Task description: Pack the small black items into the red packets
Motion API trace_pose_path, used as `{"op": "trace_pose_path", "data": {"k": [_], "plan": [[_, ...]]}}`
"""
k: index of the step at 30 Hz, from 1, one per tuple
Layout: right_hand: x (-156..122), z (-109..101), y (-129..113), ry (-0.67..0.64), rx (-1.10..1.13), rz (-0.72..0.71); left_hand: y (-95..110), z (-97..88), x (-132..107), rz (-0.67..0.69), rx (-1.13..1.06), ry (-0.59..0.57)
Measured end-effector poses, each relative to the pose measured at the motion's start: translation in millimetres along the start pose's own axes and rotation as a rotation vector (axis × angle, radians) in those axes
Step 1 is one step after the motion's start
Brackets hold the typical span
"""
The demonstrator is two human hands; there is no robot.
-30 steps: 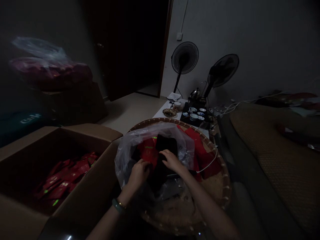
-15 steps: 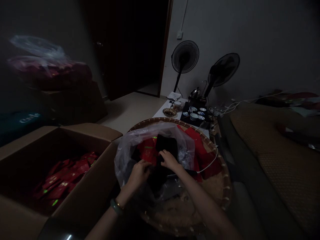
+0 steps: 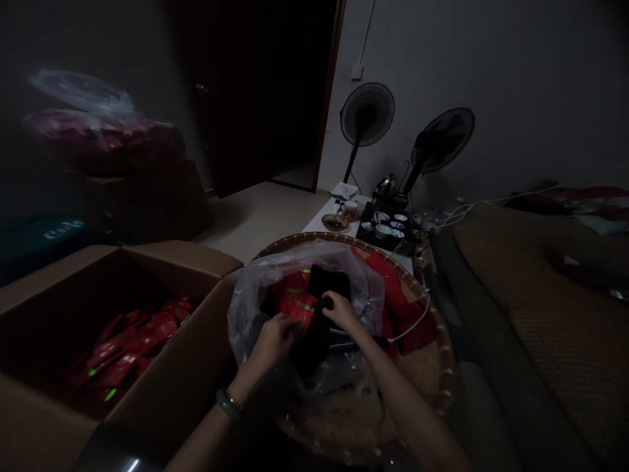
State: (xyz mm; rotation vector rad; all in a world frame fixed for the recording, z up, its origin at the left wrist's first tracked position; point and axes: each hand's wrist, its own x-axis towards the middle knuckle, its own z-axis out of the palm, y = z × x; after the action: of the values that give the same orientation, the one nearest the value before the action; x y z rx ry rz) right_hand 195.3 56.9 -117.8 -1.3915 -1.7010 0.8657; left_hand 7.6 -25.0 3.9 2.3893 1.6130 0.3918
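Note:
Both my hands are inside a clear plastic bag (image 3: 250, 295) that lies on a round woven basket tray (image 3: 432, 387). The bag holds red packets (image 3: 289, 298) and a dark object (image 3: 327, 282). My left hand (image 3: 272, 341), with a green bangle on the wrist, is curled at the lower edge of the red packets. Beside it, my right hand (image 3: 339, 311) has its fingers closed over the dark object and a red packet. More red packets (image 3: 393, 288) lie loose on the tray at the right.
An open cardboard box (image 3: 162, 255) at the left holds several red packets (image 3: 128, 347). A low table with a tea set (image 3: 386, 223) and two standing fans (image 3: 366, 118) are behind the tray. A sofa (image 3: 555, 314) fills the right. A bagged bundle (image 3: 98, 137) sits on boxes at left.
My right hand has moved slightly up and back in the bag and the red packets have shifted under my fingers. The view has tilted a little.

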Motion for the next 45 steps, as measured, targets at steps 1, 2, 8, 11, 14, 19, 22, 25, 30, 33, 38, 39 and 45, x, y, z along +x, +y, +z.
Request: {"op": "trace_pose_path", "data": {"k": [1, 2, 8, 11, 14, 19, 22, 25, 30, 33, 38, 39, 45], "plan": [[0, -1, 3, 0.023, 0.072, 0.025, 0, -0.1, 0, -0.003, 0.001, -0.001], [-1, -1, 6, 0.043, 0.145, 0.052, 0, 0.1, 0, -0.004, 0.000, -0.001], [-10, -5, 6, 0.048, 0.651, 0.172, 0, 2.7, 0, 0.014, -0.015, 0.003], [-16, -8, -3, -0.007, 1.140, 0.258, 0, 2.4, -1, 0.025, -0.010, 0.004], [-23, -11, -14, -0.068, 1.393, 0.316, -1, 2.0, -1, 0.026, -0.001, -0.003], [-37, -20, -41, -0.193, 1.485, 0.312, 1, 0.0, -2, 0.018, 0.018, -0.019], [-47, -27, -63, -0.278, 1.446, 0.260, 4, -1.4, -2, 0.038, 0.010, -0.027], [-55, -32, -85, -0.380, 1.405, 0.219, 6, -1.6, -1, 0.034, 0.003, -0.024], [-62, -31, -108, -0.418, 1.278, 0.247, 6, -2.7, -1, -0.007, -0.012, -0.036], [-63, -28, -112, -0.400, 1.192, 0.279, 4, -4.2, -3, 0.015, -0.067, -0.049], [-59, -26, -105, -0.373, 0.866, 0.130, -3, -2.5, -4, -0.015, -0.093, -0.046], [-58, -27, -103, -0.371, 0.756, 0.058, -3, -1.6, -4, -0.027, -0.100, -0.045], [-59, -32, -105, -0.302, 0.137, -0.233, 0, 1.9, -3, -0.056, -0.162, -0.061]]}}
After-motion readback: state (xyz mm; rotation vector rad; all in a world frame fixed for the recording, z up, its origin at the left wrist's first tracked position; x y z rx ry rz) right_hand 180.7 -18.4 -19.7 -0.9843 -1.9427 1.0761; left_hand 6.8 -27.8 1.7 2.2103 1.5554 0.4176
